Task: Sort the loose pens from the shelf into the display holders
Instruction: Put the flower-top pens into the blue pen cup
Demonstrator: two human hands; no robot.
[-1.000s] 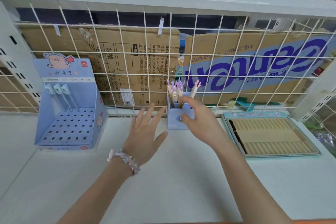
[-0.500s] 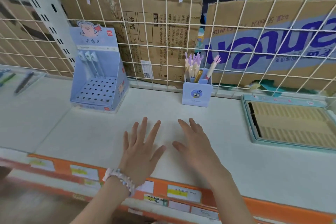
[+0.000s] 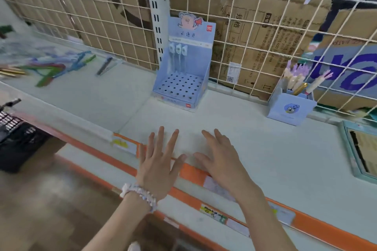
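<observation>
- The long white shelf board with the orange price strip (image 3: pixel 255 149) runs across the whole frame, backed by a white wire grid panel (image 3: pixel 255 32) with brown cardboard boxes behind it.
- Centre of the frame: a light blue cardboard display stand with a pig on its header and a grid of round holes in its base (image 3: pixel 181 87). Three white-capped pens stand along its back row, and every other hole looks empty, so lots of room.
- Right of the frame: a small blue square pen cup with a cartoon face (image 3: pixel 290 110), already stuffed with purple-tipped pens plus a gold one.
- Far left of the frame, well apart from both holders: a scattered heap of loose pens in blue, green, red and gold (image 3: pixel 51 67), with a dark pen in a clear sleeve (image 3: pixel 105 65) just to the right of it. It's blurry, so I can't count them.
- Lower centre: left hand with a beaded bracelet (image 3: pixel 157 169) and right hand (image 3: pixel 221 161) side by side over the shelf's front edge, fingers spread and straight, nothing in either. Can't tell if they touch the board or hover.
- My read: this is the in-between bit, hands free and about to fetch more pens. Next move looks like a long reach left to the pile, grabbing a pen or a few, working out the type, then dropping each into the matching holder.
</observation>
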